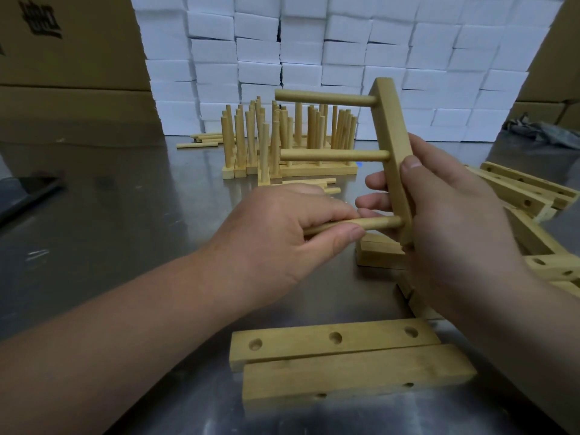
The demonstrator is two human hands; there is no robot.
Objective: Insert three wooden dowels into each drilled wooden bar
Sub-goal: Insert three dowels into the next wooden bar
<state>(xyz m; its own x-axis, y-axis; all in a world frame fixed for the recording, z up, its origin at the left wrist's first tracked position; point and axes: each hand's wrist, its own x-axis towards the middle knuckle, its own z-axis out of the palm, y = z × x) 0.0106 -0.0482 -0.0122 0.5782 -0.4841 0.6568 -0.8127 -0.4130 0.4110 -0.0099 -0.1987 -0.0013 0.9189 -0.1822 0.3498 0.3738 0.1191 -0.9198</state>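
My right hand (452, 215) grips a drilled wooden bar (390, 136) held upright above the table. Two dowels stick out of it to the left: a top dowel (323, 98) and a middle dowel (332, 155). My left hand (282, 237) pinches a third dowel (376, 223) whose right end sits in the bar's lowest hole. Two bare drilled bars (332, 343) lie side by side near the front edge.
Several finished bars with upright dowels (282, 139) stand at the table's middle back, with loose dowels (201, 142) lying beside them. A pile of drilled bars (530, 196) lies to the right. Cardboard boxes (69, 58) and stacked white foam blocks (345, 42) wall the back of the steel table (125, 215).
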